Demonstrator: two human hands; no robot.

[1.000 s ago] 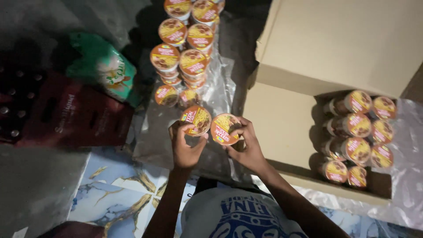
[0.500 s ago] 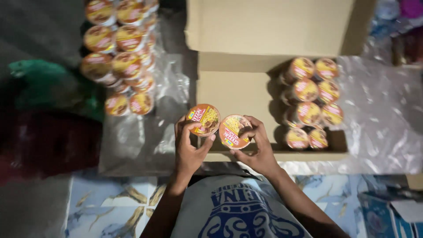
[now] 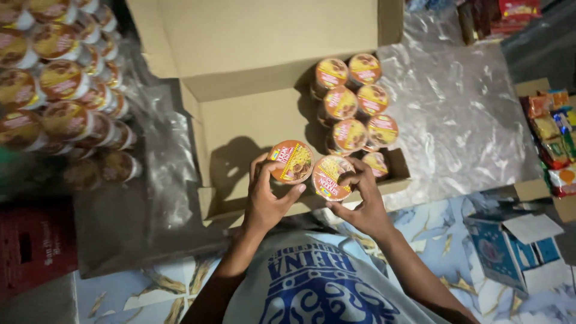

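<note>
My left hand (image 3: 267, 201) grasps one noodle cup (image 3: 291, 161), the fingers (image 3: 259, 165) curled round its far rim and the thumb pressed on the near side, its foil lid tilted up toward me. My right hand (image 3: 360, 204) grasps a second noodle cup (image 3: 330, 177) the same way, thumb under the near edge and fingers wrapped over the far edge. The two cups touch side by side between my hands, just above the near wall of an open cardboard box (image 3: 240, 126).

Beyond my right fingers, inside the box at its right end, stands a cluster of cups (image 3: 354, 102) in two rows, lids showing, packed against each other; the nearest of them sits just behind my right knuckles. The part of the box beyond my left fingers holds nothing but bare cardboard floor with my hands' shadow on it. The far flap of the box (image 3: 264, 30) stands open behind it.

Well to the left of my left fingers, outside the box, a stack of more cups (image 3: 60, 90) lies on a crumpled clear plastic wrap (image 3: 162, 156). Right of my right fingers another sheet of clear plastic (image 3: 462, 120) spreads beside the box. Further right are bright snack packets (image 3: 555, 138) in a carton, and near my right forearm a small blue box (image 3: 510, 246) with open flaps. A dark red crate (image 3: 36, 246) sits at the lower left.
</note>
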